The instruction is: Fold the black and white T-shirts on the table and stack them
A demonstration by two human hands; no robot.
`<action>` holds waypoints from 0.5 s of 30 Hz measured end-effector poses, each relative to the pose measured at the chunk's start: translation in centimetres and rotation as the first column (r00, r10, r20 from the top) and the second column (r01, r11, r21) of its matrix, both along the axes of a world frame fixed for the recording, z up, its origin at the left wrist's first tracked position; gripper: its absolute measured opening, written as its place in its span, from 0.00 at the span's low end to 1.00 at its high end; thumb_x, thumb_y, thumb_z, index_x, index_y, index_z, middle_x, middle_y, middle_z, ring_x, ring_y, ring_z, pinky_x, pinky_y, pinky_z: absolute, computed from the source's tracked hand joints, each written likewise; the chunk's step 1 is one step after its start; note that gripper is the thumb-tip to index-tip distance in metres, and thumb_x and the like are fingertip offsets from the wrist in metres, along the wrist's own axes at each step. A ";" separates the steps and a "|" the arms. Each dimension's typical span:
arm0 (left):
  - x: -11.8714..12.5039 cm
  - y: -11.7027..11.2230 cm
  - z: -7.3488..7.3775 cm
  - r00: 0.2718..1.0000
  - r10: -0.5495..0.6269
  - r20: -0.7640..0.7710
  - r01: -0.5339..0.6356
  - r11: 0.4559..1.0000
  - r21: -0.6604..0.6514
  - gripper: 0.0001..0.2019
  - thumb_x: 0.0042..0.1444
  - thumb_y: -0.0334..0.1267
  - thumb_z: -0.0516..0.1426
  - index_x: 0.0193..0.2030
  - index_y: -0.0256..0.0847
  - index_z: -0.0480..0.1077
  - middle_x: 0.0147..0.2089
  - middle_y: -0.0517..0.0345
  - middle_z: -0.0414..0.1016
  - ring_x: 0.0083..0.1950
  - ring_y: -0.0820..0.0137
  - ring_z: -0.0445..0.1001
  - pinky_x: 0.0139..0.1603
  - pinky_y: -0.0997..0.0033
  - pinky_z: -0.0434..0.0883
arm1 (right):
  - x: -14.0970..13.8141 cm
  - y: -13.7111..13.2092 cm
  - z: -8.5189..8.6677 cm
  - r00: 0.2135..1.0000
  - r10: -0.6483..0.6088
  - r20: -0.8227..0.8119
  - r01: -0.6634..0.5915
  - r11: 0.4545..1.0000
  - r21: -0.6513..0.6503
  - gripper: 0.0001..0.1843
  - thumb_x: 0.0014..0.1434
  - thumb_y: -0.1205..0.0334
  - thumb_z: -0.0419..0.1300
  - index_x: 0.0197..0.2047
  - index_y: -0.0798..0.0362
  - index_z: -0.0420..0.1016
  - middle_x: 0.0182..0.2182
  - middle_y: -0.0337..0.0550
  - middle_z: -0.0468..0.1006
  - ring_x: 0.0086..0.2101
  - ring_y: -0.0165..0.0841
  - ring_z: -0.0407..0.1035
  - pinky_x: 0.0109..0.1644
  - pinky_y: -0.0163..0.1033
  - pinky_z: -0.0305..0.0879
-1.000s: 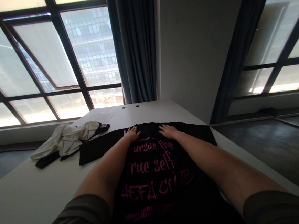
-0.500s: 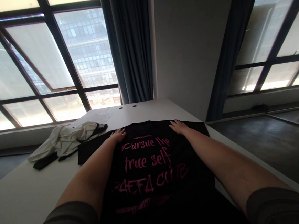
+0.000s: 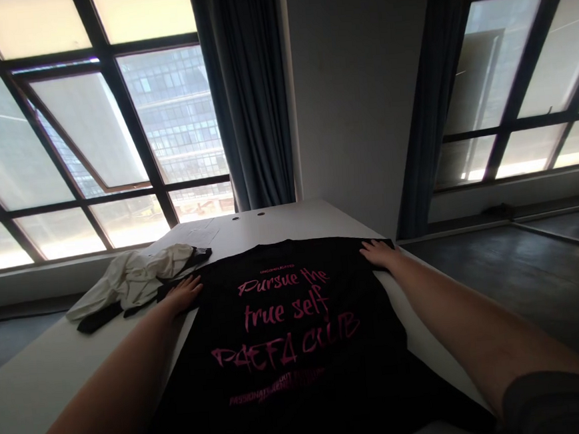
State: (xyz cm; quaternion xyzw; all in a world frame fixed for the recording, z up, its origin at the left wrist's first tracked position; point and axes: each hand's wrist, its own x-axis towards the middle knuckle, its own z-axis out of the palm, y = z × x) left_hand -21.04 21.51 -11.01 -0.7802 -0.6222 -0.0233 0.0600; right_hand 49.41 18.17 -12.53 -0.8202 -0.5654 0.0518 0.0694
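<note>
A black T-shirt (image 3: 298, 330) with pink lettering lies spread on the white table, its collar toward the far end. My left hand (image 3: 184, 294) rests flat on the shirt's left sleeve area, fingers stretched out. On the opposite side, my right hand (image 3: 380, 253) lies on the right sleeve, also with fingers extended. Neither hand grasps the cloth. The shirt's lower part runs toward me and out of the bottom of the view.
A crumpled white-and-black garment (image 3: 134, 276) lies left of the shirt. Paper (image 3: 198, 234) sits on the white table (image 3: 310, 221) near two dark round holes. Beyond stand windows, dark curtains (image 3: 256, 112) and a grey wall (image 3: 354, 91).
Both hands have slid outward from the upper back of the shirt to its sleeves, left hand leftward and right hand rightward. The camera has tilted up slightly.
</note>
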 end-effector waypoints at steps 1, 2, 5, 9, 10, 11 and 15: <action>-0.3 -0.2 0.1 1.000 0.017 0.003 -0.017 1.000 -0.002 0.26 0.68 0.49 0.51 0.70 0.51 0.70 0.75 0.44 0.65 0.76 0.46 0.61 0.69 0.39 0.64 | 0.1 -0.1 0.0 0.999 -0.040 0.001 0.040 0.999 0.000 0.40 0.71 0.41 0.38 0.80 0.46 0.51 0.79 0.52 0.44 0.76 0.54 0.41 0.74 0.74 0.35; -0.6 -0.3 0.2 0.999 0.038 0.009 -0.038 0.999 -0.002 0.25 0.68 0.49 0.51 0.69 0.51 0.71 0.74 0.44 0.66 0.76 0.46 0.61 0.69 0.39 0.64 | 0.1 -0.2 0.0 0.997 -0.076 0.003 0.076 0.997 0.004 0.40 0.71 0.42 0.38 0.80 0.47 0.50 0.79 0.53 0.44 0.76 0.55 0.41 0.73 0.75 0.36; -1.1 -0.5 0.3 0.993 0.114 0.031 -0.115 0.993 0.008 0.26 0.68 0.50 0.51 0.68 0.49 0.72 0.73 0.45 0.68 0.75 0.47 0.63 0.70 0.43 0.64 | 0.6 -0.6 0.2 0.990 -0.142 0.004 0.142 0.990 0.024 0.41 0.70 0.43 0.39 0.80 0.52 0.53 0.78 0.58 0.47 0.75 0.56 0.42 0.72 0.75 0.39; -1.7 -0.6 0.4 0.961 0.270 0.063 -0.271 0.962 0.015 0.28 0.69 0.50 0.47 0.67 0.41 0.74 0.73 0.40 0.67 0.72 0.45 0.67 0.69 0.44 0.66 | 1.7 -1.3 0.7 0.964 -0.259 0.054 0.257 0.965 0.043 0.39 0.70 0.42 0.43 0.74 0.57 0.66 0.75 0.64 0.55 0.74 0.60 0.44 0.71 0.74 0.45; -1.8 -0.6 0.5 0.948 0.310 0.070 -0.312 0.950 0.017 0.28 0.69 0.50 0.46 0.65 0.39 0.75 0.73 0.39 0.67 0.71 0.44 0.67 0.68 0.44 0.66 | 2.1 -1.5 0.9 0.956 -0.285 0.069 0.282 0.958 0.047 0.39 0.69 0.41 0.45 0.72 0.57 0.69 0.74 0.65 0.57 0.73 0.62 0.44 0.70 0.75 0.47; -1.8 -0.6 0.7 0.934 0.349 0.075 -0.351 0.936 0.020 0.28 0.68 0.50 0.46 0.63 0.39 0.76 0.72 0.38 0.68 0.70 0.43 0.67 0.67 0.43 0.66 | 2.4 -1.8 1.2 0.948 -0.308 0.079 0.305 0.951 0.049 0.38 0.68 0.40 0.48 0.69 0.56 0.72 0.73 0.66 0.58 0.73 0.63 0.45 0.69 0.74 0.50; -2.1 -1.2 1.6 0.866 0.488 0.109 -0.495 0.868 0.047 0.26 0.65 0.50 0.50 0.60 0.40 0.78 0.69 0.36 0.70 0.69 0.39 0.68 0.63 0.39 0.70 | 3.4 -2.7 2.4 0.922 -0.378 0.080 0.372 0.924 0.085 0.34 0.65 0.40 0.57 0.62 0.55 0.79 0.68 0.70 0.64 0.68 0.65 0.55 0.63 0.68 0.62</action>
